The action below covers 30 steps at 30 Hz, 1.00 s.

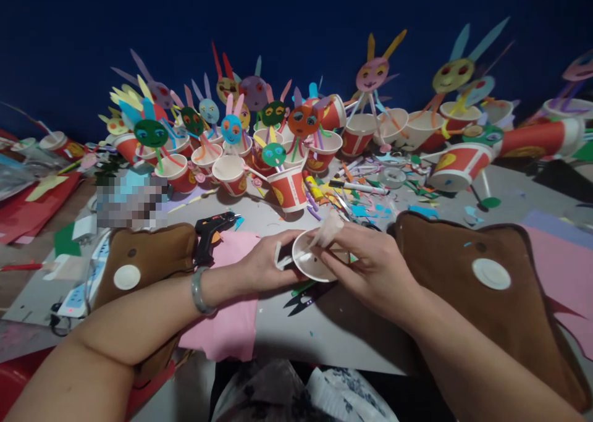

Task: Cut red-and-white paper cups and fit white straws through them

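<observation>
The gray table spreads under everything, with a brown plush warmer on the right and a second plush warmer on the left, each bearing a white round cap. Along the table's far side stands a crowd of red-and-white paper cups, many topped with colored rabbit faces with long paper ears; a few cups lie tipped over at the right. A pink sheet lies partly under the left forearm, which wears a bracelet. The left hand is closed around the side of a white-lined cup, held above the table at the near middle, its mouth tilted toward the camera. The right hand has its fingers nearly together at the mouth, apparently pinching a pale translucent strip. A black glue gun lies beside the left warmer, the black-bladed snips lie just below the held cup, and a capped marker rests among paper scraps.
</observation>
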### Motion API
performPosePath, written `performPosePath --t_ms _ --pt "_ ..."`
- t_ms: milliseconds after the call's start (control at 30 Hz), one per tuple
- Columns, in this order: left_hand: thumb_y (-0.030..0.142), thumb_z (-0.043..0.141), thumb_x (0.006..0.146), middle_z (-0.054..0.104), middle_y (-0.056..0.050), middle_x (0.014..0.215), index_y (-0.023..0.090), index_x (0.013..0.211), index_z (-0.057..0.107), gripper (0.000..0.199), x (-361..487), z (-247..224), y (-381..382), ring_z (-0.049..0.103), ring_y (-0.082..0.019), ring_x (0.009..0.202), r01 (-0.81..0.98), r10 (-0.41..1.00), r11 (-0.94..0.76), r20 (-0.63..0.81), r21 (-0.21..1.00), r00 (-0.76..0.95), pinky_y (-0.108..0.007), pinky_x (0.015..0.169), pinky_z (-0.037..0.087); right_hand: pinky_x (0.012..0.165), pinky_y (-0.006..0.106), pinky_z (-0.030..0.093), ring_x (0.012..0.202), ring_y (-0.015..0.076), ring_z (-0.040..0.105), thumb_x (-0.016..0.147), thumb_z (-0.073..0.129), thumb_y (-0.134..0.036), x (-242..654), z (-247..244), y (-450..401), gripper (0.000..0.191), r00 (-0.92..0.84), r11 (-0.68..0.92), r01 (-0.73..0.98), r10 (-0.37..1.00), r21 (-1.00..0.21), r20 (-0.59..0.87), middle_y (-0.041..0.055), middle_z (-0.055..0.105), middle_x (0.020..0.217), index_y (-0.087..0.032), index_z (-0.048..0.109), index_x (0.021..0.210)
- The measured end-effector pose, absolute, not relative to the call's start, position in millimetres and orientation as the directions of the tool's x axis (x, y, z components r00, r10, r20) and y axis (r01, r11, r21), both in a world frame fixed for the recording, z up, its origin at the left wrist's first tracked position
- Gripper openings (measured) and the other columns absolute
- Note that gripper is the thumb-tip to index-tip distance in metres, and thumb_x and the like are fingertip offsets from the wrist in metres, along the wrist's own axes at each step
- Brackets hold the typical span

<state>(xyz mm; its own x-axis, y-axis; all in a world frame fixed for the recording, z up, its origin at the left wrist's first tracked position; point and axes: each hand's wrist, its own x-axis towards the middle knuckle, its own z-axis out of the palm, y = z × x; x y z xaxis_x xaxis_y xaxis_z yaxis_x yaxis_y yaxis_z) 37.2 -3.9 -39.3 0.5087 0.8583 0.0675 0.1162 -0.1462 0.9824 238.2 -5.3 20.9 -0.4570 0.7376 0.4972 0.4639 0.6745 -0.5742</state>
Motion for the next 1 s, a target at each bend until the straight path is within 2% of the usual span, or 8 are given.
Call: performPosePath --t_ms 100,200,267,333,567,733,900,1000 --pt "0.028 0.081 0.075 0.068 -0.014 0.129 0.017 0.131 0.059 0.061 32 -40 -2 0.066 -0.026 0.115 0.057 0.850 -0.154 0.102 0.986 0.517 -0.039 0.103 0.051 0.060 0.024 0.045 0.065 0.0154 0.063 0.089 0.057 -0.010 239 22 -4 0.016 -0.477 0.693 0.469 0.720 -0.547 0.504 0.0025 0.070 0.070 -0.020 0.070 0.091" --pt "0.034 0.086 0.070 0.057 -0.016 0.143 0.021 0.145 0.047 0.085 23 -38 1 0.057 -0.031 0.130 0.036 0.800 -0.196 0.138 0.980 0.584 -0.045 0.112 0.044 0.058 0.023 0.043 0.062 0.0144 0.060 0.090 0.057 -0.011 241 22 -2 0.015 -0.484 0.688 0.483 0.726 -0.542 0.490 0.0017 0.067 0.066 -0.019 0.070 0.087" --pt "0.040 0.091 0.062 0.050 -0.019 0.150 0.020 0.149 0.042 0.102 19 -37 3 0.048 -0.037 0.138 0.152 0.751 -0.252 0.094 0.956 0.654 -0.051 0.116 0.038 0.058 0.023 0.044 0.061 0.0141 0.060 0.090 0.056 -0.012 241 21 -2 0.016 -0.491 0.675 0.486 0.736 -0.555 0.465 0.0016 0.067 0.066 -0.019 0.069 0.086" --pt "0.046 0.092 0.059 0.050 -0.020 0.149 0.019 0.148 0.044 0.104 19 -37 4 0.046 -0.040 0.138 0.240 0.746 -0.310 0.078 0.920 0.662 -0.055 0.116 0.035 0.060 0.024 0.046 0.063 0.0145 0.062 0.090 0.055 -0.012 242 22 -2 0.017 -0.496 0.659 0.486 0.749 -0.574 0.439 0.0022 0.070 0.070 -0.020 0.069 0.088" --pt "0.050 0.087 0.064 0.061 -0.016 0.136 0.022 0.135 0.055 0.083 34 -51 2 0.056 -0.036 0.127 0.294 0.826 -0.328 0.122 0.898 0.550 -0.048 0.110 0.040 0.062 0.025 0.048 0.066 0.0152 0.066 0.089 0.055 -0.008 238 26 -10 0.017 -0.500 0.670 0.428 0.734 -0.606 0.459 0.0024 0.073 0.075 -0.022 0.065 0.086" --pt "0.043 0.081 0.073 0.071 -0.012 0.116 0.020 0.115 0.067 0.050 35 -50 4 0.064 -0.030 0.108 0.249 0.780 -0.403 0.189 0.880 0.596 -0.042 0.099 0.046 0.061 0.025 0.048 0.065 0.0151 0.066 0.091 0.054 -0.010 237 26 -11 0.016 -0.528 0.688 0.418 0.715 -0.593 0.458 0.0023 0.073 0.073 -0.021 0.065 0.087" --pt "0.042 0.081 0.071 0.072 -0.010 0.112 0.018 0.113 0.066 0.050 30 -43 3 0.067 -0.025 0.096 0.223 0.773 -0.309 0.108 0.925 0.625 -0.034 0.086 0.051 0.061 0.027 0.050 0.067 0.0165 0.067 0.091 0.054 -0.012 239 25 -11 0.017 -0.528 0.666 0.430 0.733 -0.609 0.429 0.0034 0.074 0.075 -0.022 0.066 0.086" --pt "0.039 0.083 0.071 0.071 -0.009 0.115 0.019 0.114 0.065 0.051 27 -39 1 0.067 -0.023 0.097 0.192 0.778 -0.271 0.097 0.943 0.620 -0.032 0.087 0.051 0.061 0.028 0.051 0.068 0.0175 0.068 0.091 0.053 -0.011 239 26 -12 0.018 -0.516 0.672 0.430 0.731 -0.603 0.447 0.0034 0.074 0.074 -0.023 0.065 0.084"
